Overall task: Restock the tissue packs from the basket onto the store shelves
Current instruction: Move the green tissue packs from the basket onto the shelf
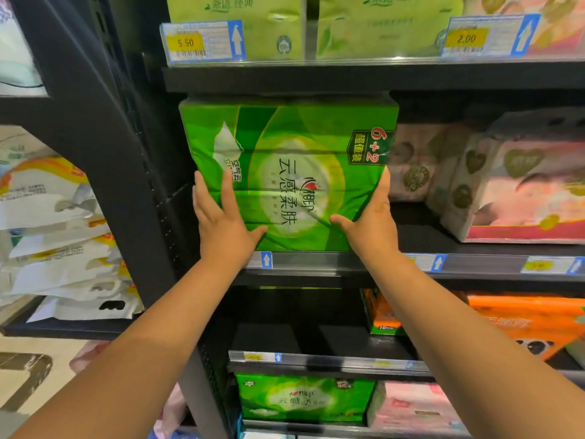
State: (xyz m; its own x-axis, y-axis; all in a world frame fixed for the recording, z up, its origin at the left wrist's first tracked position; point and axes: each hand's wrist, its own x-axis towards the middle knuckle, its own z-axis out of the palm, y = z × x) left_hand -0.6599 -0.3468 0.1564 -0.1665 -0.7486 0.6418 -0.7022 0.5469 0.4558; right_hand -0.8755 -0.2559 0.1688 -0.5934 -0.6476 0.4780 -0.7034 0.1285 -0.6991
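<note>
Middle tier of a black metal shelf (474, 245), head-camera view. A large green plastic-wrapped tissue pack (291, 175) stands at the left end of this tier, its lower edge at the front lip just above the clear price rail (348, 261) and its top close under the tier above; the printing runs sideways. The left hand (221, 213) lies flat on the pack's lower-left front, fingers straight and spread, thumb pointing inward. The right hand (370, 217) is set against the lower-right corner — fingers straight along the side edge, thumb pressed on the front face — and neither hand curls round the wrapper. Pink heart-printed tissue packs (519, 185) stand just beside the pack on the right; a smaller green tissue pack (304, 399) sits two tiers below.
</note>
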